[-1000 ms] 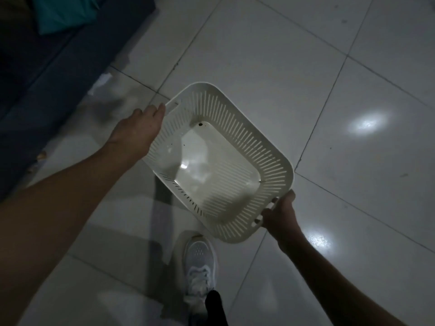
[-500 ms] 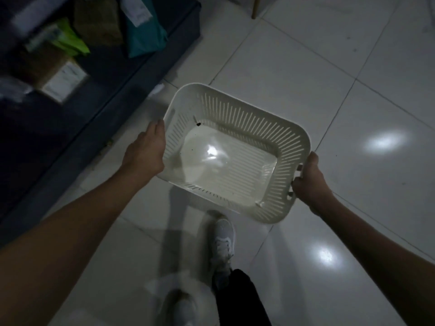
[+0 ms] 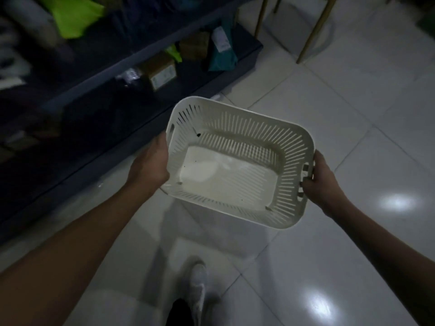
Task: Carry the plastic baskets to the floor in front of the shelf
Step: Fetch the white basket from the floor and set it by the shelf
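I hold an empty white plastic basket (image 3: 235,182) with slotted walls in the air above the tiled floor. My left hand (image 3: 150,165) grips its left short side from outside. My right hand (image 3: 321,182) grips the right short side, fingers hooked through the handle slot. The basket is roughly level, its open top facing me. The dark shelf (image 3: 98,74) runs along the left, its low front edge just beyond the basket's far left corner.
The shelf holds boxes, a teal bag (image 3: 222,55) and a bright green packet (image 3: 73,15). Wooden chair legs (image 3: 315,29) stand at the top right. White glossy floor tiles (image 3: 341,109) spread to the right. My white shoe (image 3: 197,281) is below the basket.
The view has swung toward the shelf, which now fills the upper left. The basket has turned level with both hands still on its ends, and sits closer to the shelf's edge.
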Demonstrator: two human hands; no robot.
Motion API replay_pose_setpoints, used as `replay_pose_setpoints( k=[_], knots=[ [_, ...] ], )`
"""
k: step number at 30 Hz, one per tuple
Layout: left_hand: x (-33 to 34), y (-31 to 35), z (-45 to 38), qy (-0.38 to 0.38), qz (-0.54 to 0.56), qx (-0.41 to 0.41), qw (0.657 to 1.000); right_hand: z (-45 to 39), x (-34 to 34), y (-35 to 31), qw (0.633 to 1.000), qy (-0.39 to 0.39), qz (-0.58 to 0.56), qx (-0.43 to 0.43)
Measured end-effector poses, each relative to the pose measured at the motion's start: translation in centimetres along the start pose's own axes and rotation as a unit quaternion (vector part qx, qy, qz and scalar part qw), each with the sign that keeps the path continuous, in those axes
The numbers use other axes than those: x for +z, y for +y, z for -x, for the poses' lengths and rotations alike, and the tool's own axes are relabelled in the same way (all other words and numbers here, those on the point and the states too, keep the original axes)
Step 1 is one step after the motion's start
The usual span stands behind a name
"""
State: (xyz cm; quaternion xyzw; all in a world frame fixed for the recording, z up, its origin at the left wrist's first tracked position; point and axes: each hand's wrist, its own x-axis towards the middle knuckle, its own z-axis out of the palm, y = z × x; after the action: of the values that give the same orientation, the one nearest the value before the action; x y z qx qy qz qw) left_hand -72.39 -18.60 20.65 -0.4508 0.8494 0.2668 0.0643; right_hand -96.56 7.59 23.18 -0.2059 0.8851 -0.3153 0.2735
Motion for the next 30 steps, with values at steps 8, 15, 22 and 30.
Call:
replay_pose_setpoints(
  k=[8,15,22,30],
  knots=[
    [-2.6,-7.3,16.1,0.055,-0.017,-0.079,0.995,9.6,3.9,-2.2,0.994,-0.065,0.0,-0.089],
    [-3.5,-14.7,33.0,0.095,0.006,-0.167,0.981,20.6,9.0,-5.2,0.981,-0.13,0.019,-0.146],
    [-4.7,-24.7,46.5,0.124,0.034,-0.253,0.959,31.1,16.9,-10.9,0.953,-0.228,0.031,-0.198],
    [-5.8,-37.5,62.5,0.177,0.085,-0.304,0.932,44.3,29.7,-16.3,0.931,-0.287,0.02,-0.227]
  ],
)
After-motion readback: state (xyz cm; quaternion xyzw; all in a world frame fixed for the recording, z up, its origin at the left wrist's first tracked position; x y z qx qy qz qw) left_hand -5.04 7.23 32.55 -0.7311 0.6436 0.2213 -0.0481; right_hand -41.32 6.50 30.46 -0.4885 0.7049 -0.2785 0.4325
